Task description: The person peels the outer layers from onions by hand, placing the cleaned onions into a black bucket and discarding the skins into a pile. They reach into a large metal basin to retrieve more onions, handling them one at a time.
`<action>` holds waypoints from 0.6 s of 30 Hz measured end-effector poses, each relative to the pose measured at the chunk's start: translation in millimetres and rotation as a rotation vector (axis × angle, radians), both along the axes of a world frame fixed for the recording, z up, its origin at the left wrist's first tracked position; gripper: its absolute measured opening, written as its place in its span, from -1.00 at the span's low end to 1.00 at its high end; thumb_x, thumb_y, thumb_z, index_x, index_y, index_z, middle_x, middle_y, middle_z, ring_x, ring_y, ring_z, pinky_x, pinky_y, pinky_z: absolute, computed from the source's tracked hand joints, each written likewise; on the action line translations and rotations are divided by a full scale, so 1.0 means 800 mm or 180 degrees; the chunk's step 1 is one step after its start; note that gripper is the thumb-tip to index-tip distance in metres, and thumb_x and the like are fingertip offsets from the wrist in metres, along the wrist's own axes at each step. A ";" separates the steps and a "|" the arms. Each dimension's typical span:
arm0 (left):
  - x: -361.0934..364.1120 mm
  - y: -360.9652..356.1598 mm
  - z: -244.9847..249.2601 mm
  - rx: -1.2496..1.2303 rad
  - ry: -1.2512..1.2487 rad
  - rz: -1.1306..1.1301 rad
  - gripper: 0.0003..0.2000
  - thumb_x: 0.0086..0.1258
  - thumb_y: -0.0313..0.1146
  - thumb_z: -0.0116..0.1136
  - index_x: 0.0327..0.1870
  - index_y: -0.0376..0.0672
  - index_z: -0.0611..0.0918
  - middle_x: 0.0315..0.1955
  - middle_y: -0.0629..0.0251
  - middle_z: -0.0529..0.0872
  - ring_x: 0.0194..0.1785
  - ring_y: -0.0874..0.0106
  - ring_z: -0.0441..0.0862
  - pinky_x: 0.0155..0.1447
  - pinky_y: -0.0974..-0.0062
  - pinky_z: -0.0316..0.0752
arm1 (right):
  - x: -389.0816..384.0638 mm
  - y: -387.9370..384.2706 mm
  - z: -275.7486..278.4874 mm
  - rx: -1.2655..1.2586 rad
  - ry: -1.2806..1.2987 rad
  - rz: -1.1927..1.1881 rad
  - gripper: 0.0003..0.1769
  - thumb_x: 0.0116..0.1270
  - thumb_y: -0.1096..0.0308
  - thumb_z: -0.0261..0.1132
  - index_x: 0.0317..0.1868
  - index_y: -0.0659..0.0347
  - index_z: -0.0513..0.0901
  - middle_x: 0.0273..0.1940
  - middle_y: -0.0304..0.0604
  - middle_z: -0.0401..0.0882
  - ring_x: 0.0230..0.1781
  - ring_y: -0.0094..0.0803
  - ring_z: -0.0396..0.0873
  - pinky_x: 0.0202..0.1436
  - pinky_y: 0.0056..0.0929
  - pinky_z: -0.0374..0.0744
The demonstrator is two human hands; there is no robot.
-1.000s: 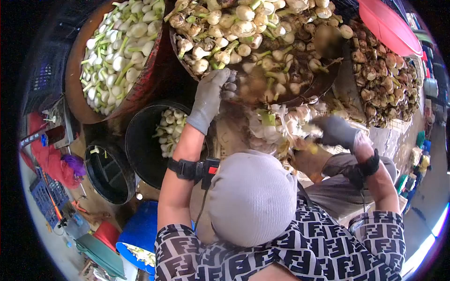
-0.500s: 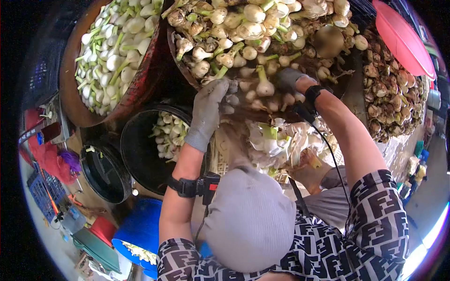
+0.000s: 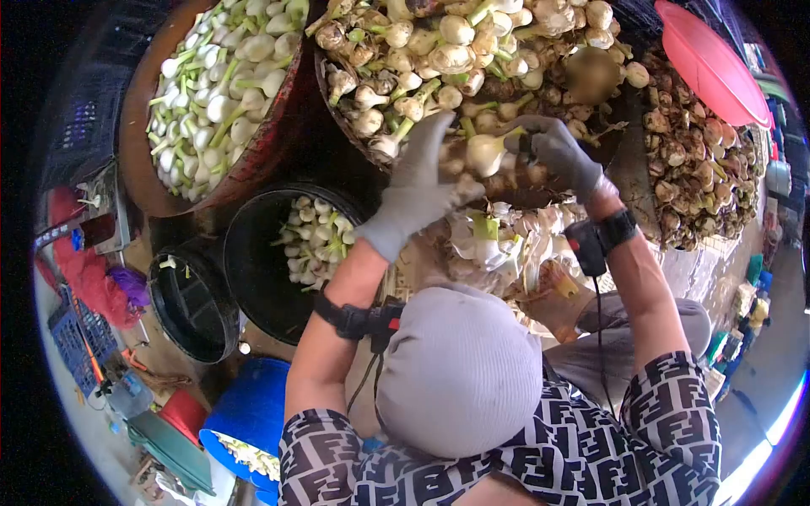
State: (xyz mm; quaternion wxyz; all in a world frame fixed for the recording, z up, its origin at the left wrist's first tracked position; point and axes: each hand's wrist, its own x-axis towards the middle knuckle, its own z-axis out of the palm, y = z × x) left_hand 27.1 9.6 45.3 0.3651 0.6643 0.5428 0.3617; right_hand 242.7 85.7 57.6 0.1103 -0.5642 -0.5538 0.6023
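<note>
My right hand [image 3: 564, 153], in a grey glove, is closed around the stem end of a pale garlic bulb [image 3: 484, 156], whose round part points left. A small dark patch shows at those fingertips; I cannot make out what it is. My left hand [image 3: 418, 185], also gloved, is held just left of the bulb with its fingers apart. Behind both hands is a wide basin heaped with garlic bulbs [image 3: 451, 59], many with green stems and dry skins. Loose peeled skins [image 3: 485, 244] lie below the hands.
At upper left stands a rusty tub [image 3: 139, 126] of cleaned garlic. A black bucket [image 3: 253, 287] holds more bulbs, beside a smaller black bucket [image 3: 198, 316]. On the right are unpeeled bulbs [image 3: 704, 160] under a pink basin [image 3: 717, 63]. A blue barrel [image 3: 253, 396] stands at lower left.
My right hand has come up and back from the heap with a garlic bulb by its stem. The left hand has moved right and its fingers have spread.
</note>
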 end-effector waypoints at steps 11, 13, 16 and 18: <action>0.002 -0.018 -0.012 -0.0199 0.0178 -0.0136 -0.17 -0.07 -0.26 0.42 0.27 -0.21 0.23 0.15 0.09 0.40 0.20 0.26 0.39 0.25 0.39 0.28 | -0.061 -0.074 -0.002 -0.0644 0.1002 -0.1171 -0.73 0.26 0.24 0.24 -0.33 0.35 0.57 -0.62 -0.30 0.46 -0.63 -0.66 0.37 -0.60 -0.64 0.35; -0.001 -0.019 -0.006 -0.0473 0.0129 -0.0188 -0.18 -0.07 -0.26 0.42 0.27 -0.21 0.23 0.14 0.09 0.41 0.18 0.26 0.41 0.24 0.40 0.30 | -0.058 -0.075 0.003 -0.0652 0.0970 -0.1011 -0.74 0.26 0.26 0.23 -0.35 0.34 0.58 -0.63 -0.31 0.45 -0.64 -0.67 0.37 -0.61 -0.65 0.35; -0.003 -0.015 -0.005 -0.0399 0.0098 -0.0236 -0.19 -0.06 -0.26 0.42 0.26 -0.21 0.25 0.11 0.11 0.45 0.16 0.27 0.44 0.22 0.41 0.32 | -0.049 -0.078 0.004 -0.0742 0.1292 -0.0982 -0.81 0.28 0.31 0.19 -0.35 0.29 0.57 -0.56 -0.40 0.44 -0.64 -0.66 0.35 -0.56 -0.67 0.34; -0.003 -0.010 -0.011 -0.0090 0.0107 -0.0254 -0.21 -0.06 -0.26 0.42 0.24 -0.21 0.28 0.08 0.11 0.47 0.14 0.28 0.45 0.21 0.41 0.33 | -0.049 -0.079 -0.003 -0.0329 0.1418 -0.0867 -0.80 0.28 0.30 0.19 -0.35 0.29 0.57 -0.55 -0.40 0.44 -0.62 -0.67 0.37 -0.55 -0.67 0.36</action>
